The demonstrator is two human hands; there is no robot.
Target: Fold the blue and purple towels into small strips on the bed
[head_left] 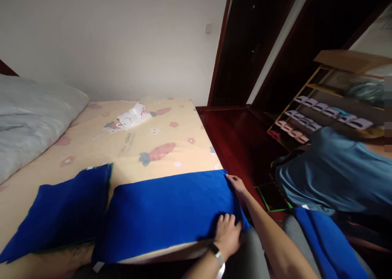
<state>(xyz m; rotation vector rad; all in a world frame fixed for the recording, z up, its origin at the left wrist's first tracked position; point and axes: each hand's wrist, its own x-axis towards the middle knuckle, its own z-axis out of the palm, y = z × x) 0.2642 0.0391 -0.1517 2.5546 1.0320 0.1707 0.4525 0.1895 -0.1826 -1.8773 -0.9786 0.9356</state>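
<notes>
A blue towel (165, 213) lies spread flat along the near edge of the bed, with a small white tag at its lower left corner. My right hand (236, 184) pinches its far right corner between thumb and fingers. Resting on the towel's near right part is my left hand (228, 235), fingers slightly apart and pressing down, with a band on the wrist. To the left lies a second blue towel (70, 209), uneven in outline and edged in green. Another folded blue towel (329, 242) hangs over my grey-clad leg at the lower right.
The bed (196, 142) has a patterned sheet, holding a crumpled white plastic bag (133, 116) and a grey quilt (33, 120). At right, a person in a blue-grey shirt (337, 173) bends near a shoe rack (306, 87) with several slippers. A dark door (245, 46) stands behind.
</notes>
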